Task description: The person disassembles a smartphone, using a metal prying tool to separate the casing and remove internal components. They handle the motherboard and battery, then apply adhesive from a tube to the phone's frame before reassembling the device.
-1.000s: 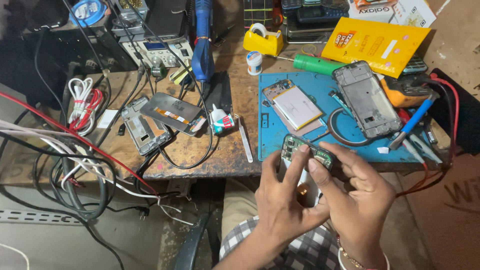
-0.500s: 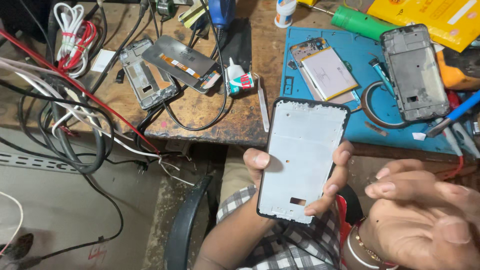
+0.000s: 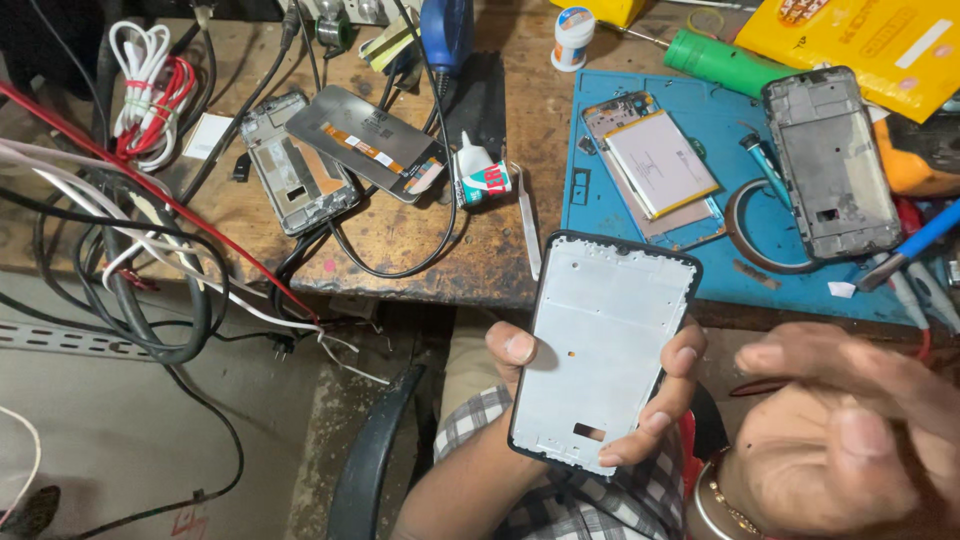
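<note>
The left hand (image 3: 590, 400) holds a phone frame (image 3: 600, 350), a dark-edged rectangle with a pale grey inner face turned up toward the camera, in the air just below the front edge of the wooden bench (image 3: 400, 240) and above the person's checked clothing. Its fingers (image 3: 672, 385) wrap round the right edge of the frame and the thumb presses on the left edge, so the piece is gripped across its width, tilted slightly to the right. The right hand (image 3: 850, 430) hangs close to the camera at the lower right, blurred, with its fingers loosely spread and nothing in them, apart from the frame; a bangle shows at the wrist. On the bench behind the frame lies a blue work mat (image 3: 620, 250), bearing an opened phone with a pale battery (image 3: 655, 165), a second bare frame (image 3: 830, 160) further right, and a curved strip between them. Left of the mat are metal tweezers (image 3: 528, 225), a small glue bottle (image 3: 482, 180), a display panel (image 3: 365, 140) leaning on another phone chassis (image 3: 295, 170), and a bundle of white and red cables (image 3: 145, 85). A green cylinder (image 3: 725, 62) and a yellow packet (image 3: 860, 45) lie at the far side.
</note>
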